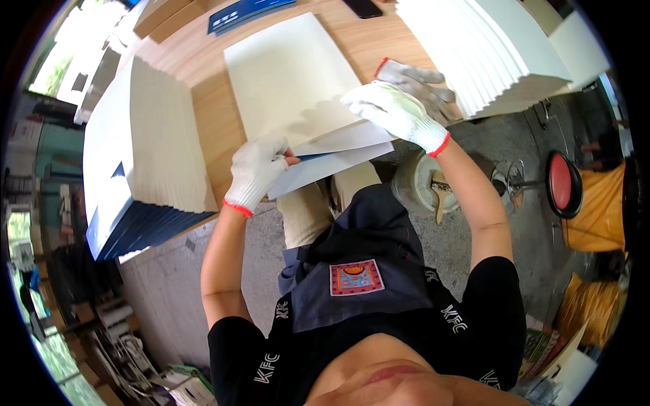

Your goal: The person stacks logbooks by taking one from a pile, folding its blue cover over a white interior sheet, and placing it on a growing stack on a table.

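My left hand (256, 174) wears a white knitted glove with a red cuff, its fingertips bare. Thumb and fingers are closed on the left edge of a folded white cover sheet (332, 166) that juts past the table's near edge. A strip of blue shows between its layers. My right hand (399, 114), gloved the same way, lies with fingers stretched out over the sheet's right end; its thumb is hidden. Directly beyond both hands, a large white panel (291, 71) lies flat. Beside the right hand rests a loose greyish glove (416, 81).
Tall stacks of folded white sheets stand at the left (166, 135) and right (467, 54) of the wooden table (210, 125). At the back are blue booklets (247, 15), a cardboard box (169, 19) and a phone (363, 7). Below the right forearm sits a bucket (414, 183) with a brush (440, 199).
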`<move>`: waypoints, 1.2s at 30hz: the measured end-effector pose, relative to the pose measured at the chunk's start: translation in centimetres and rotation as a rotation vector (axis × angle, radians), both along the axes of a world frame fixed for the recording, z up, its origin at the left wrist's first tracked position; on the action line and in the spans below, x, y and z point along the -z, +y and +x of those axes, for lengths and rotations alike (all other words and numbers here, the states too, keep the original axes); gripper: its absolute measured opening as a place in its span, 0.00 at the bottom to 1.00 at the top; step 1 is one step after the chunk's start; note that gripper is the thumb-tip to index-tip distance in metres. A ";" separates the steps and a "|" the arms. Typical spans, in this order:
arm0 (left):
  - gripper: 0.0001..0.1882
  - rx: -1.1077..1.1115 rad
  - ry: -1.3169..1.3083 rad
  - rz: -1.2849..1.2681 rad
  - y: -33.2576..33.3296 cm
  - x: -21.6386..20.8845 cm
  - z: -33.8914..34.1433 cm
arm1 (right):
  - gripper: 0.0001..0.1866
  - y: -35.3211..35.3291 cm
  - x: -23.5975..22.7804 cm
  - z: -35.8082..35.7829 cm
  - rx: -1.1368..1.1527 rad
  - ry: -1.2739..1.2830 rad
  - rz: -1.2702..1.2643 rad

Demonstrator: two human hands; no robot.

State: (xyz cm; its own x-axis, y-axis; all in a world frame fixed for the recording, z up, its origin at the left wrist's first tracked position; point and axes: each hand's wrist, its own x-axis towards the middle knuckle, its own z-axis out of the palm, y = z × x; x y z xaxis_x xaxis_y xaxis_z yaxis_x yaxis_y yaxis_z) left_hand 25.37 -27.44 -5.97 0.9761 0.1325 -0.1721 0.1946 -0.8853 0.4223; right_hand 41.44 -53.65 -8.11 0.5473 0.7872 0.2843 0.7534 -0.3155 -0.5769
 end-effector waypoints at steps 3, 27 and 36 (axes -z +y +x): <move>0.05 0.128 -0.139 0.055 0.4 1.0 -0.5 | 0.16 2.0 -0.7 0.3 -0.124 -0.055 -0.109; 0.17 -0.096 -0.054 0.017 2.8 0.8 2.9 | 0.19 4.7 -0.4 4.4 -0.085 0.211 -0.393; 0.16 -0.292 0.076 -0.152 3.9 1.9 3.8 | 0.18 4.3 1.7 4.2 0.036 0.167 -0.233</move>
